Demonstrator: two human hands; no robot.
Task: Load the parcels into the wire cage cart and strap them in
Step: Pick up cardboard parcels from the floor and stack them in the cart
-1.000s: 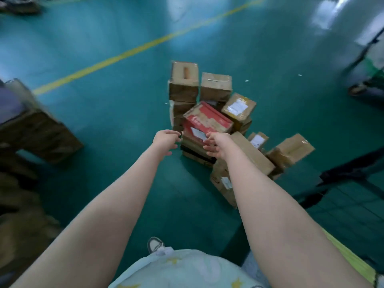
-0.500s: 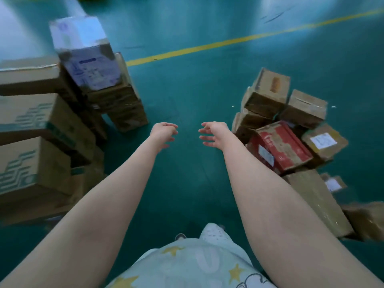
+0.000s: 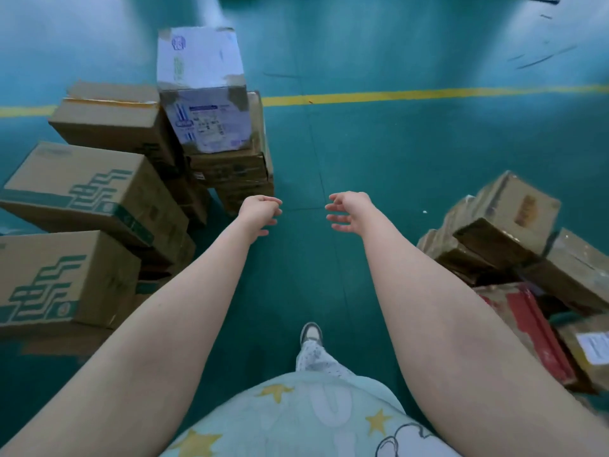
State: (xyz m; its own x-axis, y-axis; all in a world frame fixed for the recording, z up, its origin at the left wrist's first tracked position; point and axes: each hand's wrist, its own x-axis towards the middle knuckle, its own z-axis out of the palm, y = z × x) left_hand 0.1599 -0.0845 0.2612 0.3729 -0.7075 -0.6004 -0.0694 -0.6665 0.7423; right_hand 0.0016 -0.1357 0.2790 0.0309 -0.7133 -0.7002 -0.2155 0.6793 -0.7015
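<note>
Both arms reach forward over the green floor. My left hand [image 3: 260, 211] and my right hand [image 3: 349, 211] hold nothing, fingers loosely curled. Left of them stands a stack of large cardboard parcels: a white printed box [image 3: 201, 87] on top, a plain brown box [image 3: 112, 120] beside it, and two boxes with green print [image 3: 89, 192] [image 3: 59, 278] nearer me. My left hand is just in front of the lower boxes of that stack. On the right lies a heap of smaller parcels, among them a brown box [image 3: 507, 216] and a red one [image 3: 530, 328]. No wire cage cart shows.
A yellow line [image 3: 428, 94] crosses the green floor beyond the hands. My shoe [image 3: 310, 333] and patterned clothing show at the bottom. Open floor runs between the two parcel groups.
The view has swung left: the small-parcel heap slid from centre to the right edge and the large stack came into view. Both hands drew off the red parcel and stay empty.
</note>
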